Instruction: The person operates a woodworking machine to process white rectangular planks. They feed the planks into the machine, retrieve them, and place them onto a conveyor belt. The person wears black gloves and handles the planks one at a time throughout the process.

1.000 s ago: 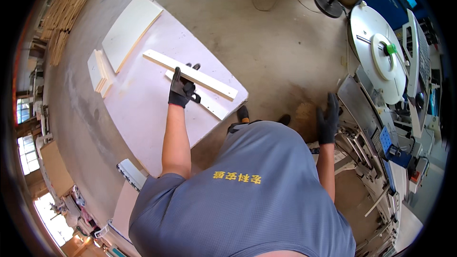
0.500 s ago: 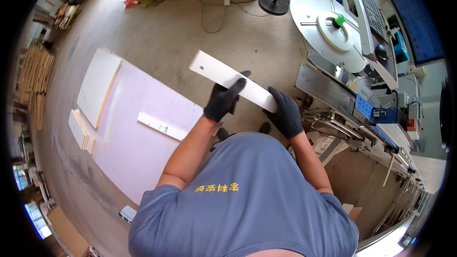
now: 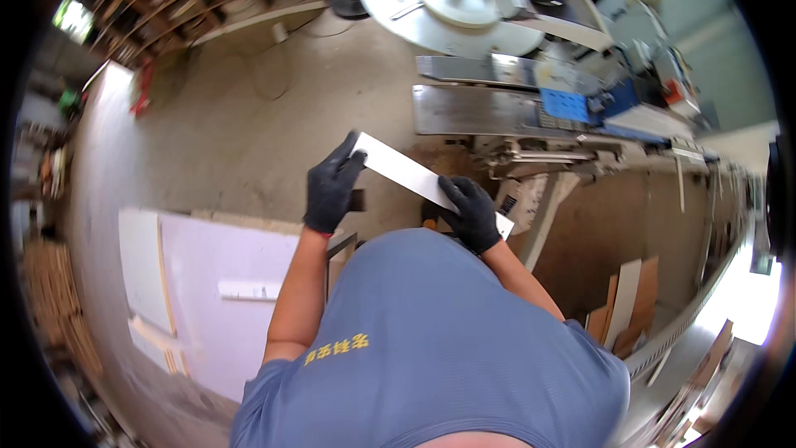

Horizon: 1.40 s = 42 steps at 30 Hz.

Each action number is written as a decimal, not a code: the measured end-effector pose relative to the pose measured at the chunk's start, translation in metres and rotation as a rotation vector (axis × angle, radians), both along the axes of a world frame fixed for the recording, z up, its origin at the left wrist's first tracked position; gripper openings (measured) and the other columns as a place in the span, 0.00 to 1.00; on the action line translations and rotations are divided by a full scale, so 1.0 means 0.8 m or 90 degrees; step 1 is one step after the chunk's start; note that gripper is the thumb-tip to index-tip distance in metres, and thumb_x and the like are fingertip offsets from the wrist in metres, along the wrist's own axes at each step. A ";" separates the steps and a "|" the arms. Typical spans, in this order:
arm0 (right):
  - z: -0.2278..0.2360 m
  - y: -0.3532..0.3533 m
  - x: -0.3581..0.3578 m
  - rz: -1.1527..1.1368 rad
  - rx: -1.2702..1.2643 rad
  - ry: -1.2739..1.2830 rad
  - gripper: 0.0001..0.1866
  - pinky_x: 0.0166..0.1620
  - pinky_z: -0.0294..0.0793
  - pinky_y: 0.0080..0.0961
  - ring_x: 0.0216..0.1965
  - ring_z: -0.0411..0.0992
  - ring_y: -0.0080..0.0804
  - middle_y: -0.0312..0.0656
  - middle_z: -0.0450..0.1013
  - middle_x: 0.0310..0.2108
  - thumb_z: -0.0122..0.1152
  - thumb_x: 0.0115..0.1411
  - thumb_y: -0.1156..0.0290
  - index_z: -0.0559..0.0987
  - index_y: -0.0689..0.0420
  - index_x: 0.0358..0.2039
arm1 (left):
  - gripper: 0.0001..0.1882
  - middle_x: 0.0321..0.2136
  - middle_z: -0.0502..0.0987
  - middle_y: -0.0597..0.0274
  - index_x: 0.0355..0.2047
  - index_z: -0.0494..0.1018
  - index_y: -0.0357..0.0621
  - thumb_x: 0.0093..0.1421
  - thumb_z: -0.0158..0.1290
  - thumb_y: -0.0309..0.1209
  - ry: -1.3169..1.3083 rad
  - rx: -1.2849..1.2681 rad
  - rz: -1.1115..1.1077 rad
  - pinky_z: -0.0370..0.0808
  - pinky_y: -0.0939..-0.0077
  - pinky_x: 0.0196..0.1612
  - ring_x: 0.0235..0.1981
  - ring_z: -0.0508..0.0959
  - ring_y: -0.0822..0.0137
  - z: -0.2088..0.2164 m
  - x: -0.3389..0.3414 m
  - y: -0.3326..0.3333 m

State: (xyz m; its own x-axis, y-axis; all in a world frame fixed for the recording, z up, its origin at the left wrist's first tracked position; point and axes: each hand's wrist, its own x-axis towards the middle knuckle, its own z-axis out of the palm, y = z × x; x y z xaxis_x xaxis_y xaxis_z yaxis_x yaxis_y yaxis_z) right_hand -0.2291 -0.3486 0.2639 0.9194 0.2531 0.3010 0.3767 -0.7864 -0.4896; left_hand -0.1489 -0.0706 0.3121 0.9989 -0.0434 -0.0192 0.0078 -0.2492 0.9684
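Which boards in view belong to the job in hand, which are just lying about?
Job in hand:
- white board strip, held by gloved left hand and gloved right hand
- possibly the similar strip on the pale table

Likely just lying about:
- large white panel, far left of table
- slat pile beyond it
- boards leaning at lower right

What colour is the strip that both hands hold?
The strip is white, best in head view.

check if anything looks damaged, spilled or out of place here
Nothing stands out: the white strip held by the left hand and right hand looks straight, and another strip lies flat on the table.
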 end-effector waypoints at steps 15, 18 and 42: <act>-0.072 -0.231 0.025 -0.627 -0.125 0.065 0.27 0.45 0.74 0.45 0.45 0.72 0.52 0.52 0.72 0.42 0.63 0.58 0.60 0.74 0.48 0.59 | 0.07 0.29 0.80 0.53 0.33 0.75 0.46 0.58 0.49 0.32 -0.065 0.497 -0.431 0.75 0.59 0.35 0.33 0.80 0.50 -0.263 -0.051 0.095; -0.083 -0.251 0.036 -0.636 -0.144 0.014 0.26 0.45 0.74 0.45 0.45 0.72 0.52 0.51 0.72 0.43 0.63 0.58 0.59 0.75 0.47 0.57 | 0.07 0.28 0.79 0.50 0.32 0.75 0.45 0.56 0.49 0.33 -0.013 0.570 -0.477 0.74 0.57 0.34 0.32 0.79 0.47 -0.272 -0.050 0.096; -0.088 -0.498 0.038 -0.700 -0.196 0.035 0.22 0.48 0.72 0.45 0.46 0.71 0.54 0.53 0.73 0.43 0.65 0.57 0.59 0.80 0.47 0.53 | 0.10 0.28 0.80 0.50 0.33 0.77 0.45 0.60 0.47 0.34 0.022 0.631 -0.419 0.75 0.56 0.35 0.32 0.80 0.49 -0.293 -0.031 0.044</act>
